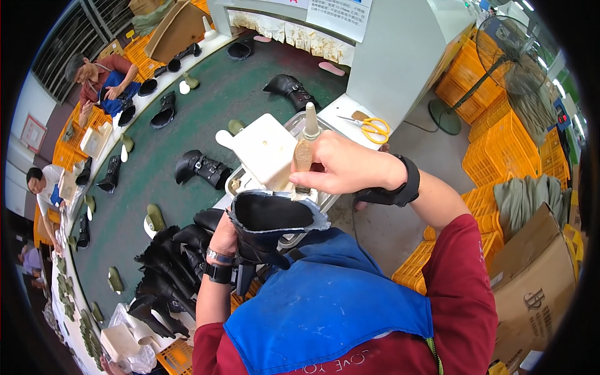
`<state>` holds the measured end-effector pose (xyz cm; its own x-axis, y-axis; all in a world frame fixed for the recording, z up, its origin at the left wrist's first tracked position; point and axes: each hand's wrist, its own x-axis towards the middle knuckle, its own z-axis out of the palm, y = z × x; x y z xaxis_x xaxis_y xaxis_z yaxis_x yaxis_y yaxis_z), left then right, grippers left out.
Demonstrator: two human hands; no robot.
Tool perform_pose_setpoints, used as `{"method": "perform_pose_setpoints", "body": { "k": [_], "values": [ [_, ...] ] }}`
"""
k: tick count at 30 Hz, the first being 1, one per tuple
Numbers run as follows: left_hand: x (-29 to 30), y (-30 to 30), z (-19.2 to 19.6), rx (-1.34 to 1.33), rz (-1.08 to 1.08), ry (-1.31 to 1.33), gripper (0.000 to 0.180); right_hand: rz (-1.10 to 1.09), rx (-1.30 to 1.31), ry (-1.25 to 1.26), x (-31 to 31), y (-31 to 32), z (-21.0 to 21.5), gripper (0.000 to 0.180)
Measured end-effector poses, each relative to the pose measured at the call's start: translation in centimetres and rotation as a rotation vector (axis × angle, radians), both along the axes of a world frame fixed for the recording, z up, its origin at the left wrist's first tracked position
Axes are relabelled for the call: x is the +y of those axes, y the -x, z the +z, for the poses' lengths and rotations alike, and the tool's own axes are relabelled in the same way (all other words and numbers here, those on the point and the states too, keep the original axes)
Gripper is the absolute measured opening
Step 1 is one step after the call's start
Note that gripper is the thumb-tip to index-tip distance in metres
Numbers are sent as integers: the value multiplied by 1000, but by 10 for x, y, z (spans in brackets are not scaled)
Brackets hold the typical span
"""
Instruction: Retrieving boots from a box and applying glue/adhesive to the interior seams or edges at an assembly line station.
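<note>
My left hand (pixel 225 239), low at the centre, is closed around a black boot upper (pixel 265 234) whose opening faces up, its rim edged pale grey. My right hand (pixel 350 164) pinches a brush with a wooden handle (pixel 303 155); its bristles touch the far rim of the boot upper. Just beyond lies a white plastic container (pixel 265 145) over a clear tray (pixel 331 199). A pale conical nozzle (pixel 310 115) stands up behind my right fingers. Several black boots are heaped (pixel 165 265) left of my left hand.
A green conveyor belt (pixel 206 125) curves past on the left, carrying black boots and olive lasts (pixel 154 217). Yellow-handled scissors (pixel 375 130) lie on the white table. Orange crates (pixel 503 150), a fan (pixel 506 56) and a carton (pixel 534 287) stand right. Two co-workers (pixel 103 81) sit across the belt.
</note>
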<state>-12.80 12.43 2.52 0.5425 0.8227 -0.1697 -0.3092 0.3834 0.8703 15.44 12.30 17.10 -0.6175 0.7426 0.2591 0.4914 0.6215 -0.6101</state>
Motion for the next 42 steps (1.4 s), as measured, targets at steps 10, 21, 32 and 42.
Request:
{"method": "perform_pose_setpoints", "body": {
  "k": [10, 21, 32, 42],
  "values": [
    [-3, -4, 3, -31, -28, 36, 47, 11, 266, -41, 8, 23, -24, 22],
    [-6, 27, -36, -135, 151, 15, 50, -189, 551, 335, 4, -11, -34, 21],
    [-12, 39, -38, -800, 419, 400, 61, -535, 400, 416, -5, -10, -172, 27],
    [-34, 45, -12, -706, 483, 341, 31, -428, -108, 317, -2, 12, -189, 26]
  ]
}}
